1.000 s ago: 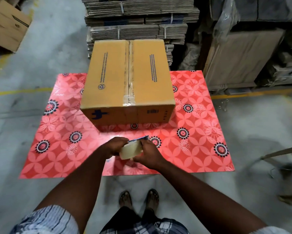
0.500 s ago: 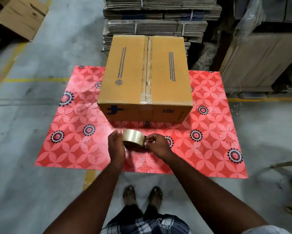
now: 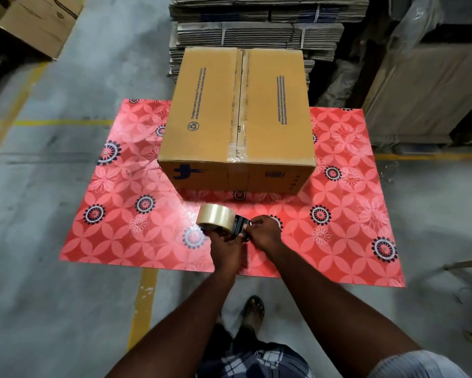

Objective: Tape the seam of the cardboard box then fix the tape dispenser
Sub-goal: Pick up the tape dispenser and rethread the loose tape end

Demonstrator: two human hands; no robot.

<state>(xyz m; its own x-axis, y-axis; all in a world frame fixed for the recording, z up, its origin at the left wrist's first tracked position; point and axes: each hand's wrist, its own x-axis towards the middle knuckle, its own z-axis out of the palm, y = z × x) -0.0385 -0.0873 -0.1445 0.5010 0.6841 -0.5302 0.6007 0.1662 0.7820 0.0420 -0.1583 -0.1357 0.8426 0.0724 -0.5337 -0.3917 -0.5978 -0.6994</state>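
Observation:
A closed brown cardboard box (image 3: 207, 110) stands on a red flowered mat (image 3: 346, 214). Clear tape runs along its middle seam (image 3: 240, 105) and folds over the near edge. In front of the box I hold a tape dispenser with a roll of clear tape (image 3: 215, 217) on it. My left hand (image 3: 227, 251) grips the dispenser from below. My right hand (image 3: 265, 234) pinches the dark front part of the dispenser (image 3: 239, 226) beside the roll. The handle is hidden under my left hand.
Stacks of flattened cartons (image 3: 256, 25) rise right behind the box. A large carton (image 3: 425, 91) stands at the right, another open carton (image 3: 35, 20) at the top left. Yellow lines (image 3: 143, 301) mark the concrete floor. My sandalled feet (image 3: 252, 312) are just short of the mat.
The dispenser has turned in my hands so the roll faces up and to the left. My left hand slid under it and my right hand shifted to its dark front part.

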